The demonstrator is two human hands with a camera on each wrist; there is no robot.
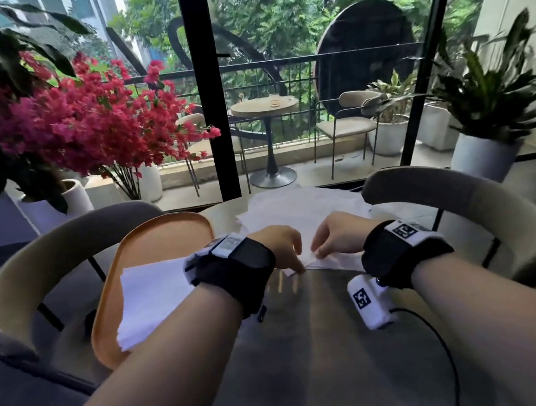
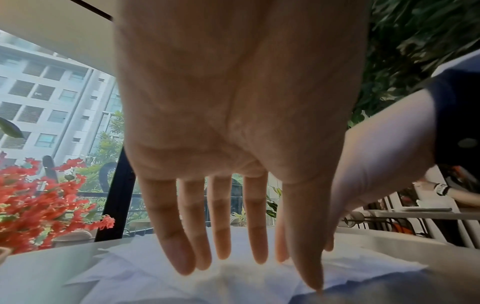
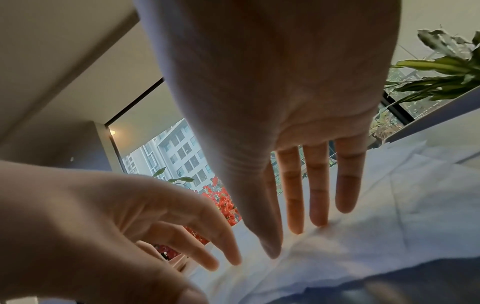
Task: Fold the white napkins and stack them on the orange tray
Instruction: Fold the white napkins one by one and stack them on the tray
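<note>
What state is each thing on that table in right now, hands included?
Left hand: open, fingertips down on the napkin.
Right hand: open, fingers on the same napkin.
Napkin being worked: flat on the table, near edge under both hands.
Loose napkin pile: unfolded, rumpled.
Orange tray: holds folded napkins.
Folded napkins: stacked on the tray.

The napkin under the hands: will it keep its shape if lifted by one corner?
Probably not. The napkin looks thin and creased, so it would likely droop. It seems very light and may slide on the smooth table.
</note>
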